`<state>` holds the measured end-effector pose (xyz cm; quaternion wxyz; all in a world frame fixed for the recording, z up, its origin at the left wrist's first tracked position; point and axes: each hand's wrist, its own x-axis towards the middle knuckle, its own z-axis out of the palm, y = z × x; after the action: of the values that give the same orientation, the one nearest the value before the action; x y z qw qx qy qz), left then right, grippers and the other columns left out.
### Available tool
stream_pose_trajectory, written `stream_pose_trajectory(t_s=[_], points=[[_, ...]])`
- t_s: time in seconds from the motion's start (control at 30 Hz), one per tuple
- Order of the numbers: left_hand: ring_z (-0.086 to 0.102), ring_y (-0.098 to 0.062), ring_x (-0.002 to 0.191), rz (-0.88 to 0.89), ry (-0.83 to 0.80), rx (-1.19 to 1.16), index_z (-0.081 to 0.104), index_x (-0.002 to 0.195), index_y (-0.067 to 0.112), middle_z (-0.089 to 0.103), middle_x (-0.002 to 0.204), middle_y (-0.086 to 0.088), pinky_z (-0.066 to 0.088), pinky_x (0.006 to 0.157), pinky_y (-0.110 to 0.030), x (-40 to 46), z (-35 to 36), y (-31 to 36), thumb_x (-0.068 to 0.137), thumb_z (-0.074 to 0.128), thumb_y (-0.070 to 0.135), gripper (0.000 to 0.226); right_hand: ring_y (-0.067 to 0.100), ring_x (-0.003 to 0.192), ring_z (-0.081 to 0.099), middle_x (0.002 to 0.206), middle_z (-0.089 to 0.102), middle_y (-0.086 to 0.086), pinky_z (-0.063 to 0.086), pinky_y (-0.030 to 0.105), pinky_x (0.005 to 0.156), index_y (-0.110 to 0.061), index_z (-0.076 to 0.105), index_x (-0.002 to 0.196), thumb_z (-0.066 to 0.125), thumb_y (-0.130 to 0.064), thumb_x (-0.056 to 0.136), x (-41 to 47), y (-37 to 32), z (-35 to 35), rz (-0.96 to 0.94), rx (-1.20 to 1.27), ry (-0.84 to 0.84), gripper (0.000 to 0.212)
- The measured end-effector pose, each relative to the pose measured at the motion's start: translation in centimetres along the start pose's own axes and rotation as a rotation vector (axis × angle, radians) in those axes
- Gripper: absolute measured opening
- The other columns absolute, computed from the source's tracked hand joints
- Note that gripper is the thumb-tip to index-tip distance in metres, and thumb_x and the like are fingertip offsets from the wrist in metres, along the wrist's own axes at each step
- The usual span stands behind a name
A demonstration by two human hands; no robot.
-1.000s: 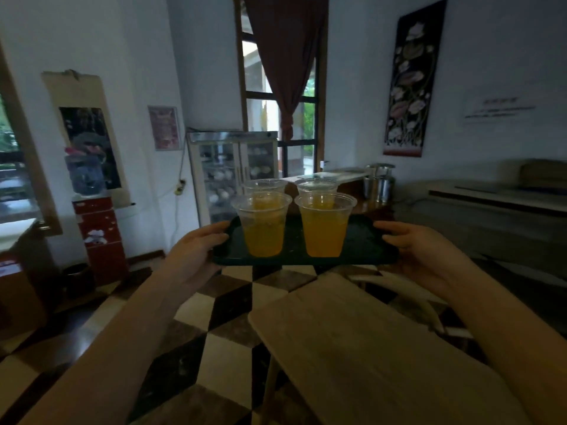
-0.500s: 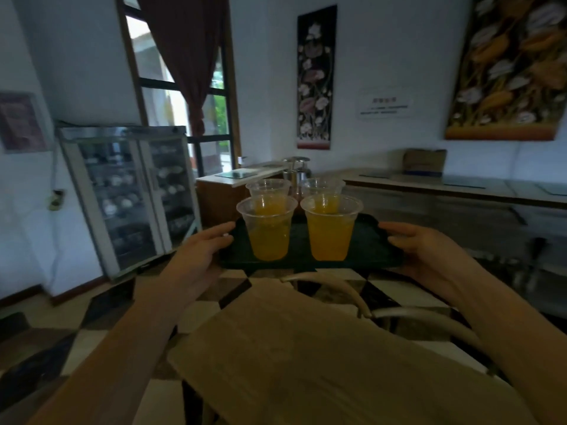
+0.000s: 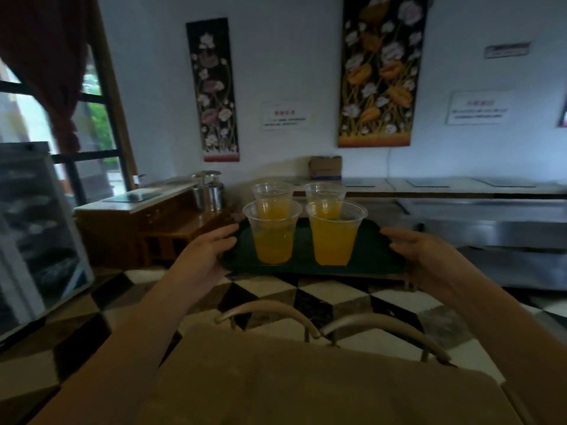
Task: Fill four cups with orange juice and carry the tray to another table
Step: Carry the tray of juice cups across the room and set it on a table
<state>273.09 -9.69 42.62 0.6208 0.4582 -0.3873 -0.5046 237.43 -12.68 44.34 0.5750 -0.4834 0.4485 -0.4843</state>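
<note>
A dark green tray (image 3: 372, 254) is held level in the air in front of me. My left hand (image 3: 205, 254) grips its left edge and my right hand (image 3: 429, 256) grips its right edge. Several clear plastic cups of orange juice stand upright on it: a near left cup (image 3: 273, 233), a near right cup (image 3: 335, 233), and two behind them, the far left cup (image 3: 272, 191) and the far right cup (image 3: 324, 191).
A wooden table (image 3: 306, 384) lies just below me, with two curved chair backs (image 3: 337, 325) beyond it. A wooden counter (image 3: 147, 219) with a metal pot (image 3: 208, 191) stands left, a glass-door fridge (image 3: 27, 225) far left, a steel counter (image 3: 491, 222) along the right wall. The floor is checkered.
My view has swung to the right across the room; the fridge and window slid left and the wall hangings came to the centre. The tray stays held in both hands.
</note>
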Motion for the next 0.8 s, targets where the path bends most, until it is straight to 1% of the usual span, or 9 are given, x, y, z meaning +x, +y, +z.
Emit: stream_pose_trajectory(t_s=[0.1,0.17,0.23,0.37,0.43,0.53,0.63,0.7,0.8], points=[[0.070,-0.023,0.105,-0.001,-0.078,0.017,0.066,0.121,0.014,0.070,0.118,-0.006,0.057,0.081,-0.037,2.2,1.2,0.9,0.105,0.044,0.005,0.029,0.032,0.108,0.060,0.119,0.061,0.014,0.053,0.038,0.077,-0.009,0.057,0.134,0.037,0.003,0.101,0.6,-0.2,0.4,-0.034,0.030,0.079,0.040],[0.073,-0.021,0.098,-0.011,-0.127,0.023,0.066,0.115,0.014,0.076,0.107,-0.005,0.057,0.079,-0.034,3.9,1.7,1.2,0.105,0.041,0.004,0.028,0.031,0.105,0.061,0.115,0.061,0.013,0.052,0.037,0.074,-0.009,0.057,0.134,0.037,0.004,0.102,0.9,-0.4,0.6,-0.051,0.041,0.103,0.040],[0.076,-0.018,0.094,-0.017,-0.174,0.020,0.067,0.113,0.014,0.080,0.099,-0.001,0.056,0.081,-0.034,5.3,1.9,1.2,0.105,0.040,0.004,0.030,0.030,0.105,0.060,0.117,0.060,0.012,0.051,0.036,0.073,-0.009,0.056,0.135,0.037,0.002,0.102,1.0,-0.5,0.6,-0.057,0.030,0.113,0.040],[0.076,-0.019,0.098,-0.040,-0.209,0.021,0.068,0.117,0.014,0.079,0.108,-0.005,0.056,0.083,-0.036,8.1,2.5,0.6,0.105,0.041,0.006,0.030,0.033,0.112,0.058,0.129,0.056,0.018,0.053,0.038,0.077,-0.007,0.055,0.137,0.039,0.002,0.101,2.1,-0.3,0.0,-0.073,0.029,0.186,0.040],[0.074,-0.024,0.105,-0.053,-0.213,0.036,0.065,0.125,0.011,0.076,0.117,-0.009,0.057,0.083,-0.037,9.3,3.2,0.0,0.105,0.041,0.006,0.031,0.031,0.108,0.059,0.126,0.057,0.017,0.053,0.038,0.078,-0.005,0.057,0.135,0.041,0.004,0.100,3.0,-0.2,-0.6,-0.085,0.056,0.220,0.039],[0.064,-0.029,0.121,-0.084,-0.226,0.021,0.055,0.141,0.008,0.065,0.135,-0.013,0.055,0.093,-0.042,11.4,4.5,-0.9,0.104,0.042,0.006,0.039,0.029,0.107,0.059,0.125,0.059,0.016,0.053,0.040,0.082,-0.005,0.059,0.132,0.042,0.005,0.100,4.7,-0.2,-1.8,-0.093,0.064,0.256,0.038],[0.064,-0.030,0.119,-0.079,-0.237,0.030,0.059,0.136,0.008,0.066,0.131,-0.014,0.053,0.098,-0.045,12.8,6.0,-1.1,0.105,0.042,0.005,0.036,0.029,0.106,0.059,0.120,0.060,0.016,0.053,0.044,0.089,-0.005,0.059,0.132,0.042,0.004,0.100,6.7,-0.3,-3.2,-0.099,0.076,0.269,0.038],[0.066,-0.030,0.117,-0.065,-0.227,0.024,0.061,0.133,0.009,0.068,0.128,-0.013,0.053,0.098,-0.045,13.6,7.0,-1.2,0.105,0.042,0.005,0.034,0.029,0.106,0.060,0.121,0.059,0.016,0.056,0.040,0.079,-0.008,0.060,0.130,0.043,0.002,0.100,8.2,-0.4,-4.3,-0.095,0.070,0.266,0.036],[0.072,-0.026,0.108,-0.050,-0.203,0.021,0.065,0.126,0.012,0.074,0.121,-0.010,0.056,0.090,-0.042,15.0,7.8,-1.6,0.105,0.042,0.005,0.032,0.030,0.110,0.060,0.127,0.058,0.017,0.059,0.034,0.068,-0.011,0.062,0.128,0.044,0.001,0.100,10.3,-0.4,-5.7,-0.093,0.070,0.244,0.035]])
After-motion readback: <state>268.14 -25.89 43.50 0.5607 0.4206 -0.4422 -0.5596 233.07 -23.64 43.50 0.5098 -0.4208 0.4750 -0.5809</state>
